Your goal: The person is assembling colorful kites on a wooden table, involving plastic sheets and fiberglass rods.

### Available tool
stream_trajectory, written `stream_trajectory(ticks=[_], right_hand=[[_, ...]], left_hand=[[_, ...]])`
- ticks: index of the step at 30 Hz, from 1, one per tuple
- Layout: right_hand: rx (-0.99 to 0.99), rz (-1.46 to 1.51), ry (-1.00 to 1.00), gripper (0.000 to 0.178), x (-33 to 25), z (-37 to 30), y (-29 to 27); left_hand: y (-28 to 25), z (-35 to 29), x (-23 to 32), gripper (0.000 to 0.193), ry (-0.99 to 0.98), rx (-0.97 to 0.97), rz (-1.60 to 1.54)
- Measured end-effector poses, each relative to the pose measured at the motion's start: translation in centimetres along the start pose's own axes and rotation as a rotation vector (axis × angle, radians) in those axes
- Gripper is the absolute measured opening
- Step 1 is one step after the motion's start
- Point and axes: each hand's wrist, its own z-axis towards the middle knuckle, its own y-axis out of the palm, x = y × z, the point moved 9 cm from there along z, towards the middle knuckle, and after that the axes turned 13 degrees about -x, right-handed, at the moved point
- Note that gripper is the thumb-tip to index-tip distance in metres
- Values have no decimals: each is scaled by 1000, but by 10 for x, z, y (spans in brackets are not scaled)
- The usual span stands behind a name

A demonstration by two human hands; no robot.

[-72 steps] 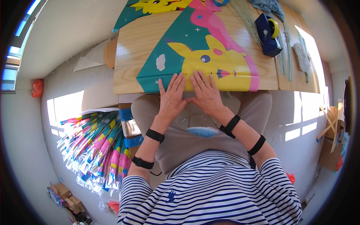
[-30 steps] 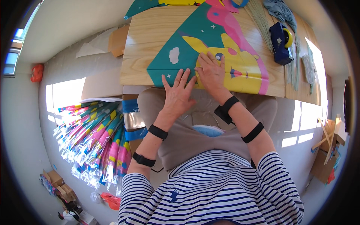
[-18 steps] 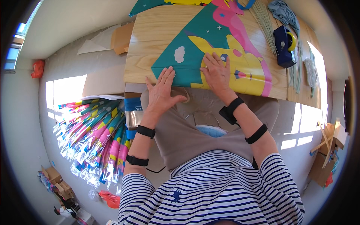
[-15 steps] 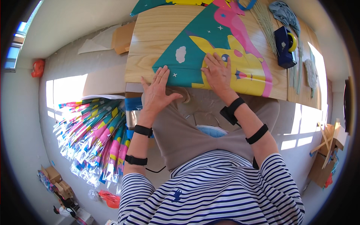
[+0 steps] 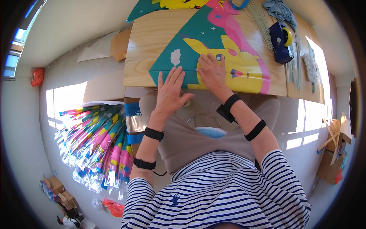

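A triangular printed kite sheet (image 5: 187, 49), green with yellow cartoon figure and pink edging, lies on the wooden table (image 5: 143, 42) in front of me. My left hand (image 5: 172, 91) rests on its lower left part, fingers stretched out and thumb spread. Just right of it, my right hand (image 5: 213, 74) lies with fingertips on the yellow figure near its eye, covering part of the print. Neither hand grasps anything; both press on the sheet close to the table's near edge.
A blue tape dispenser (image 5: 281, 47) with a yellow roll stands at the right, near thin rods (image 5: 260, 24) and a grey cloth (image 5: 280, 11). Another printed sheet (image 5: 179, 4) lies at the far edge. Colourful plastic-wrapped bundles (image 5: 101, 141) fan out at the lower left.
My left hand has slid right along the sheet, closer to the right hand. The right hand stays on the yellow figure. The whole view has shifted slightly.
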Motion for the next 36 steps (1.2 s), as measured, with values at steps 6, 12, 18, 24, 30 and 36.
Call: stream_trajectory(ticks=[6, 12, 18, 24, 30, 36], right_hand=[[87, 243, -18, 47, 30, -14, -13], [10, 97, -98, 61, 1, -68, -22], [29, 106, -81, 72, -23, -71, -8], [36, 128, 32, 76, -2, -81, -9], [17, 123, 132, 77, 38, -95, -16], [14, 71, 315, 76, 113, -129, -28]], left_hand=[[32, 9, 12, 95, 7, -100, -29], [31, 8, 16, 97, -37, -131, -15], [32, 12, 19, 95, -64, -154, 8], [33, 11, 12, 94, -72, -151, 15], [29, 12, 17, 93, -75, -169, 27], [30, 13, 19, 91, -105, -193, 39]])
